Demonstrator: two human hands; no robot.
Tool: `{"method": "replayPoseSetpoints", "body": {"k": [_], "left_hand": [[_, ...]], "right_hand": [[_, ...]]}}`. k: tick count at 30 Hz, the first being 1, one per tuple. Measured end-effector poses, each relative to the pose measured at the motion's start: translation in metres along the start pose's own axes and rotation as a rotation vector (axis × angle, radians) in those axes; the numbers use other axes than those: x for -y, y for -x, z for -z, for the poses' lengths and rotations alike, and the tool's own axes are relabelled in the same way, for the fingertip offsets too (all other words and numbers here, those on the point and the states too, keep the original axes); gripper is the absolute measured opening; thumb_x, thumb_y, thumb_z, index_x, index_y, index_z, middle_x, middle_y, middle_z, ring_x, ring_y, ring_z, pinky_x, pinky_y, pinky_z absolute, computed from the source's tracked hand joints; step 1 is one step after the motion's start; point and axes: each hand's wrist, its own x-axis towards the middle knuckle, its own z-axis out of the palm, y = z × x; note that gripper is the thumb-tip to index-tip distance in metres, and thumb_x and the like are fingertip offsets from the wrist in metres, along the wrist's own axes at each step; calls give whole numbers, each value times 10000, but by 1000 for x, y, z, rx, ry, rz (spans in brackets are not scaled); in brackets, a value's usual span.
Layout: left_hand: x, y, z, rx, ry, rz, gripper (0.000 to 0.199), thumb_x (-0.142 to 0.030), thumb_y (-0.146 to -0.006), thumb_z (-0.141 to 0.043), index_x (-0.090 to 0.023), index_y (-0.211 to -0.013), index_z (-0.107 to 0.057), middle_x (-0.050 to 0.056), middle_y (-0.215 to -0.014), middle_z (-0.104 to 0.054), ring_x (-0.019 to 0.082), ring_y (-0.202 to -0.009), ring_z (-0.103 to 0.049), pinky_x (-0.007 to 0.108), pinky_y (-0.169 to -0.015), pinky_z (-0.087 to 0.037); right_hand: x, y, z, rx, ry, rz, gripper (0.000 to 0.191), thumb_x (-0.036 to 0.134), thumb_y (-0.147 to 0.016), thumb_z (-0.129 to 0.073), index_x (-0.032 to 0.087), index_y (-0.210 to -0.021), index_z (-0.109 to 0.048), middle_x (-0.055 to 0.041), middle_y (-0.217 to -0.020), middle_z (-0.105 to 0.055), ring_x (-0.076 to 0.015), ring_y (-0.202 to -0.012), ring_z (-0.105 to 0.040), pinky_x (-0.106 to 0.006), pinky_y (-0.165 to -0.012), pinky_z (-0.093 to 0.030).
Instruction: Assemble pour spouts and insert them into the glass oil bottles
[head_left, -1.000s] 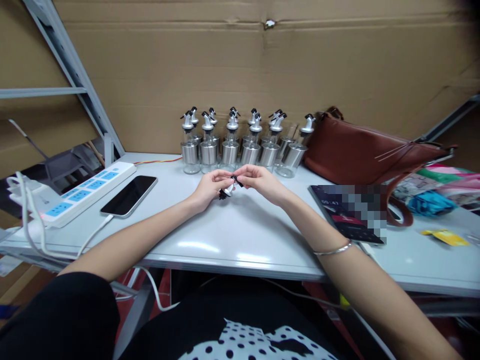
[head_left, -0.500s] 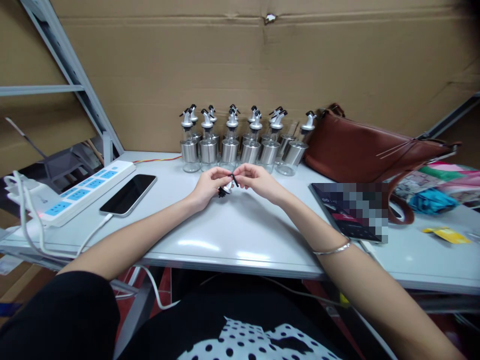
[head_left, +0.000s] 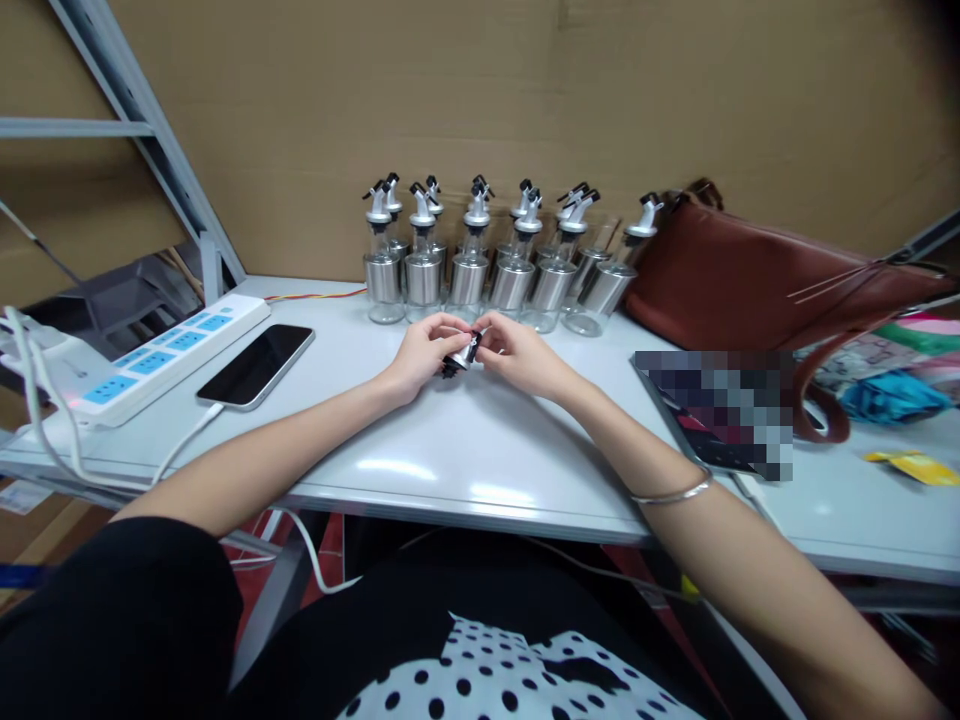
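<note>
Just above the tabletop, my left hand (head_left: pixel 421 358) is closed around a silver and black pourer spout (head_left: pixel 461 355), its ribbed black stopper end pointing down toward me. My right hand (head_left: pixel 517 355) pinches the small black flap at the spout's upper end, thumb and fingers together. Fingertips of both hands meet there and hide part of the flap. Behind the hands stand several glass bottles with steel sleeves (head_left: pixel 469 277), most topped with a similar silver spout and black flap.
On the left lie a white power strip (head_left: pixel 172 350) and a phone (head_left: pixel 256 367) with a charging cable. To the right are a brown leather bag (head_left: pixel 720 285), a tablet-like device (head_left: pixel 682 420) with a blurred screen, a blue bundle (head_left: pixel 892 398) and a yellow packet (head_left: pixel 916 467).
My right hand has brought the black flap against the spout's silver end, where earlier it sat slightly above it. The whole view has shifted a little as the head tilted.
</note>
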Motion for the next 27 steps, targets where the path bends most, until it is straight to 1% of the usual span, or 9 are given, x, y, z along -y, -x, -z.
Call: {"method": "replayPoseSetpoints", "body": {"k": [2,7,13,15,18,20,24,27], "left_hand": [[0,0,0,-2,-4,-3,180,-266,-663,-695,-181,-810,-636,-13,-718,-640,108,-587,-540,206,-483,-319],[-1,0,-1,-7,30,14,155,-241,-682,-676,-174,-816,-634,-9,-717,-646,116,-599,-572,206,-496,-363],[-4,1,-2,-27,48,24,152,-229,-678,-687,-176,-803,-617,-15,-685,-642,116,-592,-575,202,-488,-352],[-4,2,-2,-24,55,36,150,-230,-679,-687,-178,-798,-611,-14,-672,-646,123,-597,-580,208,-495,-354],[-4,1,-2,-26,60,42,155,-236,-677,-693,-178,-793,-608,-17,-650,-639,121,-578,-573,212,-491,-350],[-4,1,-2,-32,68,35,171,-240,-672,-703,-175,-796,-605,-18,-645,-634,118,-563,-571,210,-485,-350],[-5,0,-1,-10,94,19,179,-207,-679,-685,-163,-821,-586,-14,-639,-631,117,-556,-579,212,-501,-393],[-6,2,-2,-9,57,-9,144,-174,-699,-653,-157,-823,-582,-19,-671,-632,99,-568,-572,192,-494,-384]], "right_hand": [[-1,0,0,10,-13,-7,132,183,-778,-525,188,-909,-505,31,-652,-596,-128,-600,-552,-240,-596,-392],[0,0,0,16,-31,-21,100,199,-795,-522,185,-893,-509,3,-702,-633,-142,-628,-583,-254,-618,-420],[4,1,2,-48,-5,53,242,218,-783,-578,186,-1019,-534,2,-761,-641,-135,-639,-587,-252,-633,-439],[4,1,3,-64,-11,74,211,229,-779,-589,190,-984,-557,1,-751,-643,-133,-637,-585,-251,-634,-443],[3,0,5,-74,-8,72,125,266,-757,-629,176,-837,-594,-4,-680,-632,-135,-611,-564,-252,-617,-435],[3,0,6,-65,-14,61,138,290,-740,-657,167,-782,-610,-9,-649,-630,-135,-591,-557,-253,-602,-430],[5,0,8,-61,-49,51,130,283,-778,-610,156,-786,-637,-21,-652,-656,-128,-560,-575,-242,-586,-428],[7,1,8,-90,-48,45,144,265,-811,-554,151,-780,-636,-21,-644,-658,-120,-540,-576,-227,-567,-418]]}}
